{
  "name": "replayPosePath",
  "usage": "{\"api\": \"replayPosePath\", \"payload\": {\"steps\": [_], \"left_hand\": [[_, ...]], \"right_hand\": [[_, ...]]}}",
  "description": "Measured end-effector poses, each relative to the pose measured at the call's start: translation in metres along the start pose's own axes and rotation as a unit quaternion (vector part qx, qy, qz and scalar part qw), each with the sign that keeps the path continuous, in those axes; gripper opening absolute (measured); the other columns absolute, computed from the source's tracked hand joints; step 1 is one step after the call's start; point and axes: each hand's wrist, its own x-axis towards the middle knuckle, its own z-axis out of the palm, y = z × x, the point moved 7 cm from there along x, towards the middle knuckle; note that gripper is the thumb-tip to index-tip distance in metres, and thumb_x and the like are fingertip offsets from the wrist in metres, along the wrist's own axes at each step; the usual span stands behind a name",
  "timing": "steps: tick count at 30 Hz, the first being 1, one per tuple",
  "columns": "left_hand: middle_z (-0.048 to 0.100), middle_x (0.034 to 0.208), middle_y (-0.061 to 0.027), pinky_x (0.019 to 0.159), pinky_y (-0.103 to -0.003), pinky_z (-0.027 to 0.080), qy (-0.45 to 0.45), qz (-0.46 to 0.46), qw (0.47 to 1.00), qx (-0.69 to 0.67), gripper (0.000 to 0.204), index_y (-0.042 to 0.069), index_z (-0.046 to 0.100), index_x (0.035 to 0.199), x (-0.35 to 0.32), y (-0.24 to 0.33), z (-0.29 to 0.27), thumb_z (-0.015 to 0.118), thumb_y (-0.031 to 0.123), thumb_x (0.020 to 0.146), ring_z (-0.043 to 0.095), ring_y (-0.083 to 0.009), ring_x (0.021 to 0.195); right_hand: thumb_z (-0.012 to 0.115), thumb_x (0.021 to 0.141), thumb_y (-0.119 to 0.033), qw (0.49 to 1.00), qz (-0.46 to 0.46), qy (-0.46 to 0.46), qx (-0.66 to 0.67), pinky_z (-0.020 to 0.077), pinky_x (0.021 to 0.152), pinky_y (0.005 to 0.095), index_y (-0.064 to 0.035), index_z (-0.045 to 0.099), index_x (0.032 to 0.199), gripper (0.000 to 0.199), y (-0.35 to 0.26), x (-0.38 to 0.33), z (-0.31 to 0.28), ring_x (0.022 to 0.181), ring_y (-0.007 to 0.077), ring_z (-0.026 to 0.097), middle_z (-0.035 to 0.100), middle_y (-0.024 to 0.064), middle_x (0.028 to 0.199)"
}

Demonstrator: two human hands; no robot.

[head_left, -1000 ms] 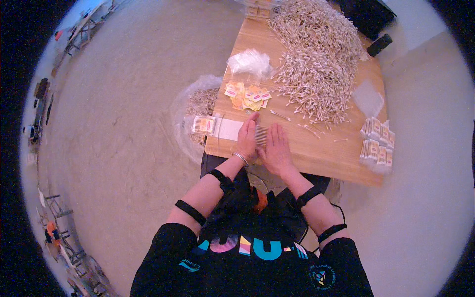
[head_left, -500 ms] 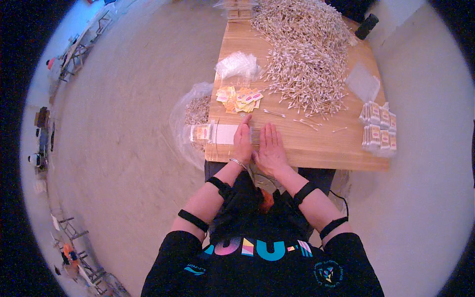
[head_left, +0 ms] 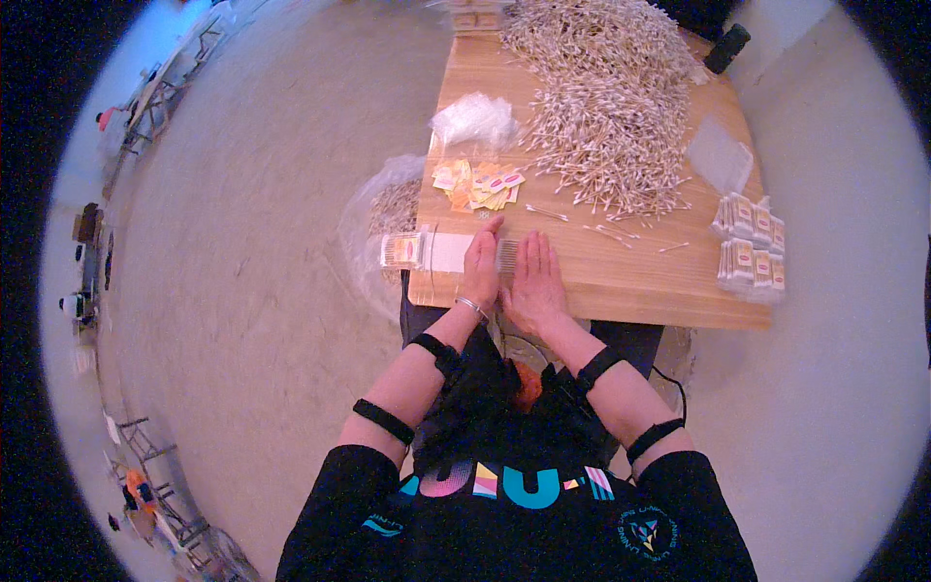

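Near the table's front edge, a row of cotton swabs [head_left: 507,256] lies between my hands. My left hand [head_left: 480,269] stands on edge at the row's left side, fingers stretched out together. Flat on the table to the right, my right hand [head_left: 535,286] has straight fingers and touches the row's other side; part of the row is hidden. Left of my left hand is a white rectangular pad [head_left: 450,252]. A clear pack of swabs with an orange label [head_left: 402,250] sits at the table's left edge.
A big heap of cotton swabs [head_left: 611,107] covers the far table [head_left: 621,291]. Orange and yellow cards [head_left: 480,184] and clear plastic bags [head_left: 475,121] lie at left. Filled packs [head_left: 750,247] are stacked at right. A plastic sack of swabs [head_left: 373,228] is beside the table.
The whole view has shifted slightly to the right. My hands keep nearly the same pose around the row of swabs.
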Motion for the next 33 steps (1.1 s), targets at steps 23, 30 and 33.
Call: {"api": "replayPosePath", "payload": {"steps": [23, 30, 33], "left_hand": [[0.047, 0.101, -0.0159, 0.086, -0.044, 0.035, -0.208, 0.138, 0.812, 0.527, 0.048, 0.01, 0.042, 0.128, -0.066, 0.035, 0.005, 0.05, 0.028, 0.085, 0.043, -0.0333, 0.094], [0.047, 0.101, -0.0159, 0.086, -0.043, 0.035, -0.197, 0.119, 0.808, 0.542, 0.052, 0.008, 0.039, 0.129, -0.063, 0.034, 0.005, 0.05, 0.031, 0.085, 0.043, -0.0333, 0.094], [0.047, 0.101, -0.016, 0.086, -0.043, 0.035, -0.204, 0.119, 0.804, 0.546, 0.053, 0.007, 0.038, 0.13, -0.062, 0.033, 0.007, 0.05, 0.032, 0.084, 0.044, -0.0332, 0.094]], "right_hand": [[0.047, 0.081, -0.035, 0.997, 0.007, -0.027, -0.066, 0.0048, 0.111, 0.0425, 0.0078, 0.01, 0.138, 0.08, 0.0, 0.001, 0.004, 0.137, 0.0351, 0.004, 0.008, 0.024, 0.146], [0.045, 0.083, -0.033, 0.999, 0.005, -0.029, -0.044, 0.0052, 0.111, 0.0426, 0.0072, 0.011, 0.138, 0.076, -0.004, -0.001, -0.002, 0.137, 0.0355, 0.004, 0.008, 0.0234, 0.146], [0.045, 0.083, -0.034, 0.999, 0.007, -0.024, -0.048, 0.0048, 0.111, 0.0425, 0.007, 0.011, 0.138, 0.076, -0.002, 0.0, -0.001, 0.137, 0.0354, 0.003, 0.008, 0.0232, 0.146]]}}
